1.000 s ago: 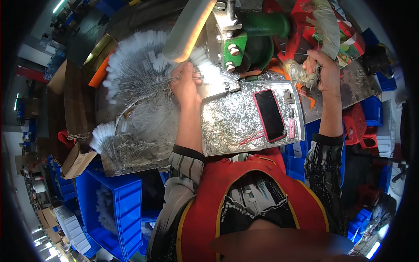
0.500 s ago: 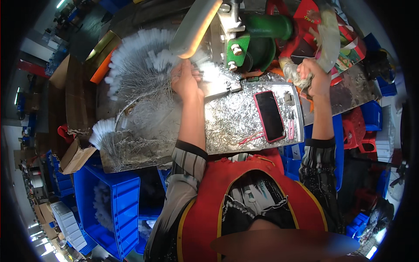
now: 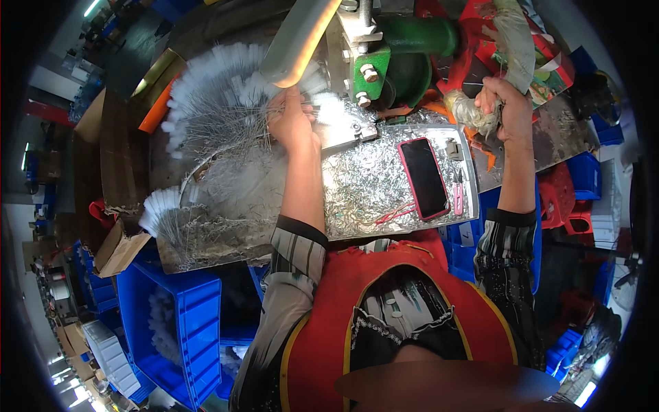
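My left hand (image 3: 292,122) is closed in a pinch on the thin wire stem of a white-bristled brush (image 3: 329,108). The brush lies in bright lamp light beside a small metal fixture (image 3: 357,130), at the foot of a green machine (image 3: 374,72). To the left of that hand spreads a big heap of similar white brushes (image 3: 220,75), their wire stems pointing toward me. On the right, my right hand (image 3: 511,113) curls round a handle wrapped in pale, worn cloth (image 3: 475,115); part of the grip is hidden behind the fingers.
A foil-covered board (image 3: 364,185) carries a phone in a pink case (image 3: 423,178) and a small pink-handled tool (image 3: 458,196). A lamp (image 3: 298,44) hangs over the left hand. A smaller brush bunch (image 3: 161,209) and a blue bin (image 3: 199,329) are at left.
My right hand has shifted a little to the right, with the wrapped handle slightly moved too. My left hand stays nearly in place, still pinching the brush stem.
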Action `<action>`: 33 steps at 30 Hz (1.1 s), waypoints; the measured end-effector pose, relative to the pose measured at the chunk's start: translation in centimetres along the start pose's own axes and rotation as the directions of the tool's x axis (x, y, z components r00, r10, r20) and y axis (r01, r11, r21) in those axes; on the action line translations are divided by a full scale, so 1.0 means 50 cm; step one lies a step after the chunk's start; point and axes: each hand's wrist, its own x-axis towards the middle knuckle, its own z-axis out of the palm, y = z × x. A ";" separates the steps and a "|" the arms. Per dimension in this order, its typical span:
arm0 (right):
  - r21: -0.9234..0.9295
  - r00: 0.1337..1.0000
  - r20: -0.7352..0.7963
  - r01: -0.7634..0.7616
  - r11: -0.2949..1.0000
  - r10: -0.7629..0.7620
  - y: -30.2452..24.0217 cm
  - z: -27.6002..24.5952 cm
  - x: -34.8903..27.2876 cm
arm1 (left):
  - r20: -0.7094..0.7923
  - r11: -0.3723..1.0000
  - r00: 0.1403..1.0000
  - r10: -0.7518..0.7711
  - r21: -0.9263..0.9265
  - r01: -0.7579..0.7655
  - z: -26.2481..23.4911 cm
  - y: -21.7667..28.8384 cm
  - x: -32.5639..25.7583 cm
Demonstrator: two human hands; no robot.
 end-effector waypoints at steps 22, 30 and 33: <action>0.029 0.999 0.020 0.029 0.999 -0.030 0.029 -0.005 -0.002 | -0.077 0.986 0.995 -0.056 -0.158 0.043 -0.022 -0.006 0.003; -0.017 0.999 0.049 -0.015 1.000 0.016 -0.002 0.001 0.001 | -0.085 0.993 0.996 -0.033 -0.120 0.023 -0.020 -0.004 0.009; 0.038 0.995 0.092 0.021 0.999 -0.024 0.024 0.002 -0.003 | -0.080 0.992 0.997 -0.022 -0.128 0.012 -0.023 0.001 0.008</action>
